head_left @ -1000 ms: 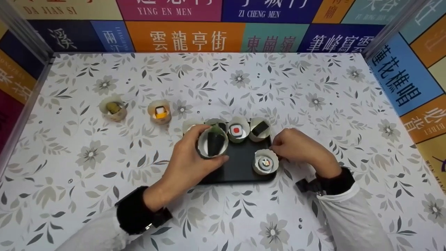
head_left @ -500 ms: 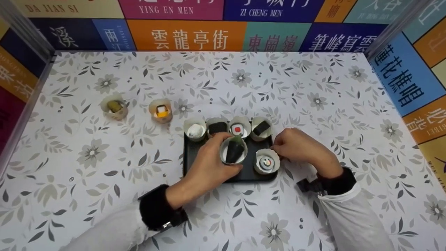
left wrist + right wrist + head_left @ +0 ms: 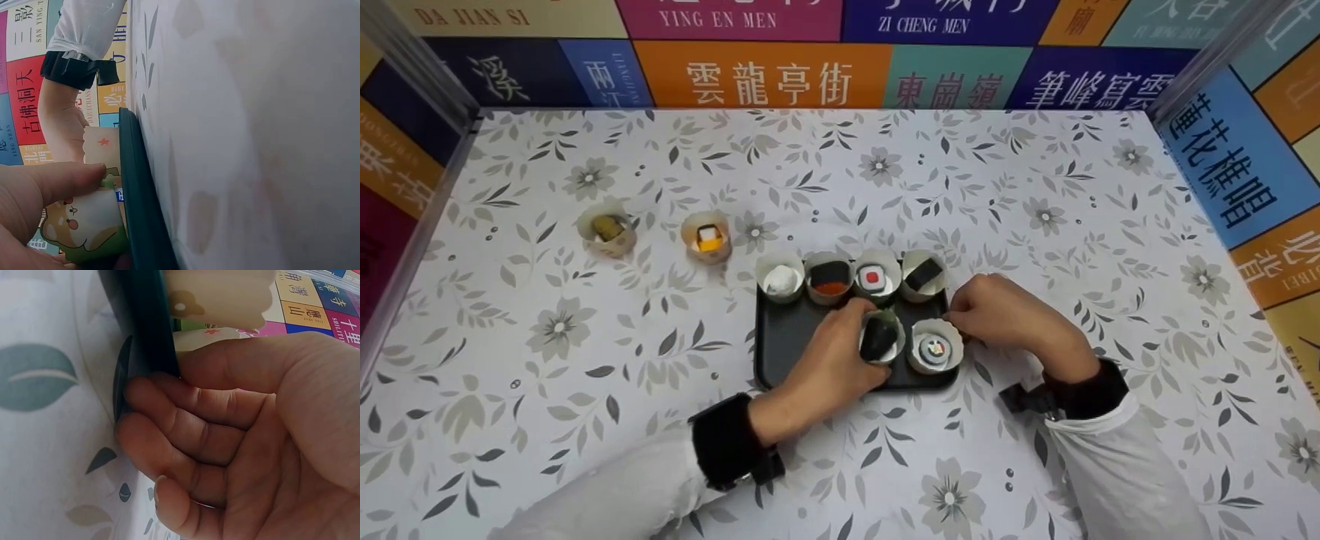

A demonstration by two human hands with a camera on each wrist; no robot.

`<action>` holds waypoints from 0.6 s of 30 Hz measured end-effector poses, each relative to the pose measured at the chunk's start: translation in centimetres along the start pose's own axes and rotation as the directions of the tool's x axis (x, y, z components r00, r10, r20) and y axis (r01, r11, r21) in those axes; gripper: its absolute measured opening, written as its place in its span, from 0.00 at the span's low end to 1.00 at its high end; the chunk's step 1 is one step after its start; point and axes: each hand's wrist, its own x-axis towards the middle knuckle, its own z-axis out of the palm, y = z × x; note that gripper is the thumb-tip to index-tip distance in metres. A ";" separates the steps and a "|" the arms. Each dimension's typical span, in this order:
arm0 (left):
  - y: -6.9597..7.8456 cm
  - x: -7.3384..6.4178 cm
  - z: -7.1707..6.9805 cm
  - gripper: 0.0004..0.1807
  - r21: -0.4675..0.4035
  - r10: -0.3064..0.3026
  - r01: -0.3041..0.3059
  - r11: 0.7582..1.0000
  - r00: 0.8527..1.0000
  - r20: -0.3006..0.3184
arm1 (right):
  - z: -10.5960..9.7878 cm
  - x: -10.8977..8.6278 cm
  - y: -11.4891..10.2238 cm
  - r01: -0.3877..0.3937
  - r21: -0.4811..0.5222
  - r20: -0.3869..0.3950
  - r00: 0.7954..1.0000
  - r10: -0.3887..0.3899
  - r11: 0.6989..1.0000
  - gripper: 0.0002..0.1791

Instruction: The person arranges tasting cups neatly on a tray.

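My left hand (image 3: 834, 360) grips a paper cup (image 3: 87, 216) holding a dark cone-shaped sushi hand roll (image 3: 878, 337). The cup is over the black tray (image 3: 784, 337), and in the left wrist view its base is at or very near the tray surface. Beside it on the tray stands a cup with a round sushi roll (image 3: 935, 350). Along the tray's far side, cups hold a white ball (image 3: 781, 280), a black-and-orange sushi piece (image 3: 830, 279), a red-centred roll (image 3: 871, 278) and a black-wrapped piece (image 3: 923, 276). My right hand (image 3: 997, 313) pinches the tray's right edge between thumb and fingers.
Left of the tray on the floral tabletop (image 3: 660, 450) stand two more cups, one with a yellow-and-white sushi piece (image 3: 709, 238), one with an olive-brown piece (image 3: 607, 227). Colourful lettered panels (image 3: 765, 75) wall the back and sides.
My left hand has carried the cup with the hand roll rightward and down, beside the round roll's cup. The back-row cups it covered now show. My right hand stays at the tray edge.
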 end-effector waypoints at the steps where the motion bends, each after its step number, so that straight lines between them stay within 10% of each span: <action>1: 0.0 0.1 0.0 0.37 0.001 -0.007 0.007 1.000 1.000 0.006 | 0.0 0.0 0.0 -0.001 -0.001 0.000 1.000 0.001 1.000 0.16; 18: 0.5 0.4 0.1 0.37 0.062 -0.068 0.063 0.996 0.995 0.077 | 0.0 0.1 0.0 -0.002 0.006 0.006 1.000 0.002 1.000 0.16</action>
